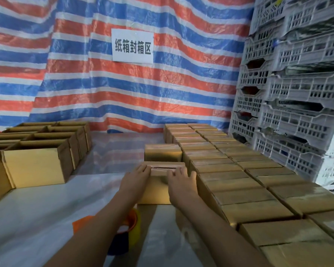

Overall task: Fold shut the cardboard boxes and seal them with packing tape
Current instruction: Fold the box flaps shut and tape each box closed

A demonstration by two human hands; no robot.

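Red, blue and white striped tarpaulin [85, 89] hangs as the whole back wall, and stacked pale plastic crates [297, 97] fill the right side. Below them a wide block of closed boxes [239, 182] covers the right of the table [37, 218]. A smaller group of open boxes [37, 162] stands at the left, well apart from it.

The cardboard box [154, 189] being worked on sits between the two groups, touching the left edge of the closed block. Another shut box [163, 153] is just beyond it. Its long axis runs left to right across the view, and the dark seam where the flaps meet runs the same way, just past the fingertips.

Both hands lie on the near top flap. The left hand [137, 176] has its fingers flat and together at the left end. The right hand [181, 180] has its fingers flat and slightly spread at the right end. They press down and grip nothing.

The tape roll [133, 225], orange and yellow, lies on the table nearer the person, half hidden under the left forearm. That hand is the closer one, and I judge it would have to draw back toward the body to fetch the roll.

A white sign [132, 46] on the tarpaulin reads 纸箱封箱区; no print is legible on the boxes.
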